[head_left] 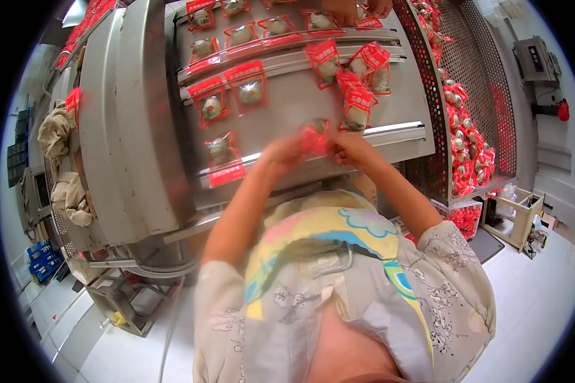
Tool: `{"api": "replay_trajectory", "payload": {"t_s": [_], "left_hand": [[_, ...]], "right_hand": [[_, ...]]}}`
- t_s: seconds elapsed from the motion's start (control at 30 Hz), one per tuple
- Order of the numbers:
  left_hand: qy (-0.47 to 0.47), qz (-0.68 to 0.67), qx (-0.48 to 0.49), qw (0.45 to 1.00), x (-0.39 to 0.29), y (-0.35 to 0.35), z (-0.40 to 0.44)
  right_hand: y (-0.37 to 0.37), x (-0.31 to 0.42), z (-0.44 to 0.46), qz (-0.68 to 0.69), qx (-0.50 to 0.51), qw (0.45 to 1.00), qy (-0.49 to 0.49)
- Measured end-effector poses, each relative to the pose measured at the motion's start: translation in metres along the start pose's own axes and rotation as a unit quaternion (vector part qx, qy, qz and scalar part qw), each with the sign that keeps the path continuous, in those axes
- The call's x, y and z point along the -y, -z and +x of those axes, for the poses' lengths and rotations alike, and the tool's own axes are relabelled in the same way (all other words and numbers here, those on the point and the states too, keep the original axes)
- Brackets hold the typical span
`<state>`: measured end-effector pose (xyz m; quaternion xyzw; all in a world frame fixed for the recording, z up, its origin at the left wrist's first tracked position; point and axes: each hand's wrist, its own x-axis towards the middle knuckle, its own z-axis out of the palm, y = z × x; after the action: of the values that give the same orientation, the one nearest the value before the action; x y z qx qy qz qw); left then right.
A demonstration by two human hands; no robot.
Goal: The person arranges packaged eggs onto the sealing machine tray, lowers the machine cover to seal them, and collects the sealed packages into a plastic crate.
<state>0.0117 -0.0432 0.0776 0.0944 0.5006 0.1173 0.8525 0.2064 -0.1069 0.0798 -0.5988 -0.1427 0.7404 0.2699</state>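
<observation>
A red-printed clear packet [315, 135] with a roundish, pale greenish thing like an egg inside is between my two hands over the metal table, blurred by motion. My left hand [285, 154] is closed on its left side, fingers smeared. My right hand [352, 152] has curled fingers pinching its right edge. Just beyond my right hand, a packet [356, 113] lies against others in a loose group. Left of my hands, another packet [220, 150] rests by the front rail, with two more behind it.
Metal rails [390, 132] cross the table [281, 118]. Another person's hands [348, 10] are among packets at the far edge. A perforated bin [485, 76] of packets stands right. A metal housing [140, 121] rises left, with cloth gloves [71, 199] beyond.
</observation>
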Motion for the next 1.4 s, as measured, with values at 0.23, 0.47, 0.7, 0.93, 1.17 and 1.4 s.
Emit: {"api": "replay_trajectory", "payload": {"t_s": [0.23,0.47,0.7,0.93,1.17,1.4], "left_hand": [[0.005,-0.043,0.080,0.996,-0.001,0.026,-0.015],[-0.081,0.201,0.023,0.976,-0.032,0.059,-0.041],[-0.298,0.599,-0.158,0.726,-0.042,0.088,-0.046],[-0.304,0.768,-0.298,0.479,-0.027,0.081,-0.030],[-0.247,0.780,-0.268,0.509,-0.042,0.080,-0.029],[-0.274,0.684,-0.244,0.631,-0.045,0.086,-0.034]], "right_hand": [[0.001,0.003,0.018,-0.039,0.122,0.990,-0.051],[-0.018,0.036,0.037,-0.108,0.235,0.966,-0.030],[-0.046,0.039,0.063,-0.286,0.158,0.936,0.132],[-0.058,0.000,0.094,-0.497,-0.058,0.795,0.343],[-0.052,0.002,0.094,-0.521,-0.005,0.781,0.344],[-0.065,0.014,0.091,-0.617,-0.024,0.731,0.290]]}}
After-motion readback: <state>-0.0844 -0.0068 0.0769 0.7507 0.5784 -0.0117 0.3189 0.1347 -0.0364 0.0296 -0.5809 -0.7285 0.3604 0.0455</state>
